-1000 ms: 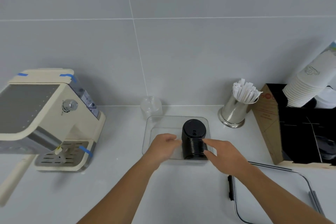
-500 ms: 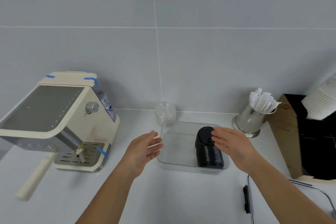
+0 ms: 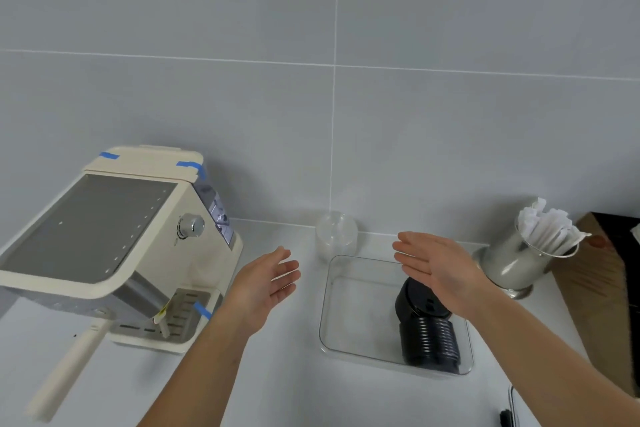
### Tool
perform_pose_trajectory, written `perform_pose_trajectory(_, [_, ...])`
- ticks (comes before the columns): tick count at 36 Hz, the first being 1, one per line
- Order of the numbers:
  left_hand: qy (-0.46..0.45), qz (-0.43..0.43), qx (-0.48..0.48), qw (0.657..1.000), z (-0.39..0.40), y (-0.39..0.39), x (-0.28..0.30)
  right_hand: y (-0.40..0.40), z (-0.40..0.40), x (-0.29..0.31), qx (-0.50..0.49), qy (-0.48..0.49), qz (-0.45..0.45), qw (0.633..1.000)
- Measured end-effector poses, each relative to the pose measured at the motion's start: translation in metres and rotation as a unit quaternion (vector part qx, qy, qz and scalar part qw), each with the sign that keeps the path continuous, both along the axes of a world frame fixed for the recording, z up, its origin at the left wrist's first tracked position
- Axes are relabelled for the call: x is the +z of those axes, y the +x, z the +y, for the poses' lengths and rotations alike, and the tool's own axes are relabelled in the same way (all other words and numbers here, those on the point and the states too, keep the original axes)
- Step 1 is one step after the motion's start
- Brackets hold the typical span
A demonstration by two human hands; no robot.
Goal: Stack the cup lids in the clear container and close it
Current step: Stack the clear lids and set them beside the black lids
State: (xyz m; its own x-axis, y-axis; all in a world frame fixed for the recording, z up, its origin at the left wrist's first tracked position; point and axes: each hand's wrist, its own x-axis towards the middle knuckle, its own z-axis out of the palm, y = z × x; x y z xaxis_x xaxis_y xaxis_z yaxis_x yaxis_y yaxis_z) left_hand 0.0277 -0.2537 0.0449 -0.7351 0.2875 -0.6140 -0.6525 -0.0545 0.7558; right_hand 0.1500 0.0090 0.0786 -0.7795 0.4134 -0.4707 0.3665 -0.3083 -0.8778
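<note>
Both hands, left (image 3: 266, 282) and right (image 3: 438, 270), flat open, holding nothing. That black ribbed stack of plastic cup lids (image 3: 427, 333) in the clear plastic container (image 3: 349, 350) looks light but wobbly; I'd steady its sides.

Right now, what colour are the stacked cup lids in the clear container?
Black, ribbed along the sides; the cup lids show best in the head view.

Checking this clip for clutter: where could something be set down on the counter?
Bare counter lies between the coffee machine and the clear container, under the left hand. The container's left half is bare; black lids fill its right. Crowded by the sachet cup.
</note>
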Motion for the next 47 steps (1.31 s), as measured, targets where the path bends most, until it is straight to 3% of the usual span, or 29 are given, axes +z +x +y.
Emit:
perform_pose_trajectory(10, [0.001, -0.028, 0.000, 1.000, 0.021, -0.035, -0.021, -0.043, 0.011, -0.018, -0.009, -0.027, -0.038, 0.999])
perform_pose_trajectory(17, [-0.016, -0.041, -0.012, 0.999, 0.038, -0.056, -0.036, -0.068, 0.016, -0.033, -0.049, -0.098, -0.064, 0.992])
perform_pose_trajectory(26, [-0.048, -0.047, -0.037, 0.997, 0.061, -0.075, -0.052, -0.099, 0.022, -0.059, -0.030, -0.051, -0.116, 0.992])
perform_pose_trajectory(39, [-0.099, -0.056, -0.100, 0.989, 0.087, -0.086, -0.072, -0.137, 0.009, -0.085, 0.072, 0.035, -0.194, 0.978])
perform_pose_trajectory(47, [-0.114, -0.064, -0.132, 0.983, 0.099, -0.087, -0.081, -0.145, 0.012, -0.097, 0.097, 0.005, -0.222, 0.970])
